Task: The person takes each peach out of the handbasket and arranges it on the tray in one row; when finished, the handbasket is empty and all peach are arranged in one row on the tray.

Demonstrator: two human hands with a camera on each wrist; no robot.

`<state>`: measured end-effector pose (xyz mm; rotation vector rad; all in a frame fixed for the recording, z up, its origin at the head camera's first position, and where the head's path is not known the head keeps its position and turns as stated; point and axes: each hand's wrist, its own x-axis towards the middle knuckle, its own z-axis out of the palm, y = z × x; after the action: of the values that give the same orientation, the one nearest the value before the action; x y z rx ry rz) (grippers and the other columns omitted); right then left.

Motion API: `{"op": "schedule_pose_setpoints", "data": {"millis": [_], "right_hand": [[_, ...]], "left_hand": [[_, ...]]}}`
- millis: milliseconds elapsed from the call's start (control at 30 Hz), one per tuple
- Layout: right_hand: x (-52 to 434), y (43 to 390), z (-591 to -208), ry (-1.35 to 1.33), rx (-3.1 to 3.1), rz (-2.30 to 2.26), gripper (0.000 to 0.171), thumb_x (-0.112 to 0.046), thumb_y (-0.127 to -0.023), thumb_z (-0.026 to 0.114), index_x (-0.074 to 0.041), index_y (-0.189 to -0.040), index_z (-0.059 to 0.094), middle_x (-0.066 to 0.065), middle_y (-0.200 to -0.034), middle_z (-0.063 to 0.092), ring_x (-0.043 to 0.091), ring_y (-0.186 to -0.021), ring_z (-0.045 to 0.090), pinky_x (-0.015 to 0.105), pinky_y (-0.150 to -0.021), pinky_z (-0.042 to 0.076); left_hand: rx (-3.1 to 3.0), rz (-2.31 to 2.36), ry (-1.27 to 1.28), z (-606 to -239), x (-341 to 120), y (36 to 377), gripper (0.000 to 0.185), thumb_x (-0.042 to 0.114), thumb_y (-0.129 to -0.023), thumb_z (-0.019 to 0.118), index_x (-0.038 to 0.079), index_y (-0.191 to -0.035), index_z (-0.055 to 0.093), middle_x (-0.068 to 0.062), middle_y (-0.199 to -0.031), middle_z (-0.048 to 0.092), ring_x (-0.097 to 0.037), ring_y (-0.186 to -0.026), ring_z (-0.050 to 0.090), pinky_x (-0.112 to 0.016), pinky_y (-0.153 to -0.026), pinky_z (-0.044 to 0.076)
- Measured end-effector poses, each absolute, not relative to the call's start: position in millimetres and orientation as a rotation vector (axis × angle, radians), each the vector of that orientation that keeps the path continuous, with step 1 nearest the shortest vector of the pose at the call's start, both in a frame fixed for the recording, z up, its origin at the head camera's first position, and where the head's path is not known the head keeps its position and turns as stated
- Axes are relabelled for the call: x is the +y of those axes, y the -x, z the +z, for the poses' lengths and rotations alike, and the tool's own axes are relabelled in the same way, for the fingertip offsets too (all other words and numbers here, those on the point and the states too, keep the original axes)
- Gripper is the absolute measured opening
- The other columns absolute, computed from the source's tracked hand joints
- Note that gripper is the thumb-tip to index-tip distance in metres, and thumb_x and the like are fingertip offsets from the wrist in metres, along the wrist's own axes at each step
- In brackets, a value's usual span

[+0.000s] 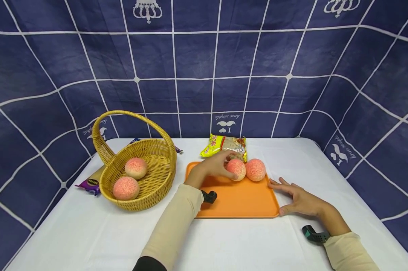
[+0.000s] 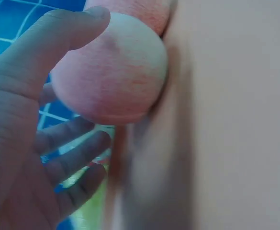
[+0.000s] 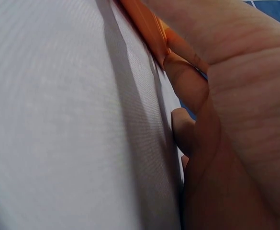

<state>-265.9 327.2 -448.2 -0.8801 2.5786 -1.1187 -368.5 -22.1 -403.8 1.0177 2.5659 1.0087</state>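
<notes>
On the orange tray [image 1: 239, 201], two pink peaches sit side by side near the far edge. My left hand [image 1: 214, 165] holds the left peach [image 1: 237, 169], its thumb on the near side and fingers behind. In the left wrist view the thumb lies over this peach [image 2: 113, 72], while the other fingers curve loosely beneath. The right peach [image 1: 255, 169] touches its neighbour. At the tray's right edge, my right hand [image 1: 300, 199] rests with spread fingers; thumb and fingertips touch the rim. The right wrist view shows those fingers [image 3: 185, 81] against the tray side [image 3: 147, 28].
To the left stands a yellow wicker basket [image 1: 159, 188] with a tall handle, two more peaches [image 1: 126, 188] inside. A purple-and-gold packet [image 1: 90, 184] lies partly hidden behind it. A yellow snack bag [image 1: 208, 148] lies beyond the tray. White cloth [image 1: 88, 241] covers the table.
</notes>
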Motion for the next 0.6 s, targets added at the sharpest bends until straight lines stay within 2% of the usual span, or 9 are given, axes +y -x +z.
{"op": "schedule_pose_setpoints", "data": {"millis": [133,367,467,600], "right_hand": [[328.1,266.2,-447.5,0.893,2.571,-1.128,0.086,-0.019,-0.072,0.091,-0.012,-0.148,0.052,0.017,-0.158,0.034,0.056,-0.146,0.002,0.076,-0.106,-0.007],[328.3,266.1,-445.9,0.889,2.560,-1.137,0.085,-0.018,-0.073,0.090,-0.011,-0.148,0.051,0.018,-0.158,0.033,0.056,-0.146,0.001,0.076,-0.106,-0.008],[327.0,265.8,-446.2,0.886,2.556,-1.133,0.085,-0.019,-0.073,0.090,-0.011,-0.148,0.051,0.019,-0.158,0.033,0.056,-0.146,0.001,0.076,-0.106,-0.008],[325.9,267.1,-443.9,0.888,2.553,-1.129,0.085,-0.019,-0.074,0.090,-0.010,-0.148,0.051,0.019,-0.158,0.032,0.056,-0.146,0.001,0.076,-0.106,-0.008]], "left_hand": [[2.600,0.878,-1.059,-387.7,-27.0,359.3,0.093,0.033,-0.079,0.088,0.010,-0.154,0.039,-0.014,-0.149,0.043,-0.026,-0.133,0.043,-0.036,-0.109,0.039],[2.679,0.629,-0.916,-343.7,-32.2,326.6,0.102,0.041,-0.080,0.086,0.023,-0.160,0.027,-0.012,-0.156,0.033,-0.026,-0.136,0.042,-0.045,-0.110,0.038],[2.711,0.535,-0.933,-318.4,-39.0,305.0,0.097,0.042,-0.081,0.085,0.022,-0.160,0.030,-0.009,-0.156,0.036,-0.024,-0.139,0.040,-0.044,-0.112,0.036],[2.687,0.580,-1.093,-283.7,-61.9,271.6,0.090,0.038,-0.084,0.084,0.018,-0.157,0.036,-0.001,-0.153,0.044,-0.018,-0.138,0.041,-0.038,-0.112,0.035]]}}
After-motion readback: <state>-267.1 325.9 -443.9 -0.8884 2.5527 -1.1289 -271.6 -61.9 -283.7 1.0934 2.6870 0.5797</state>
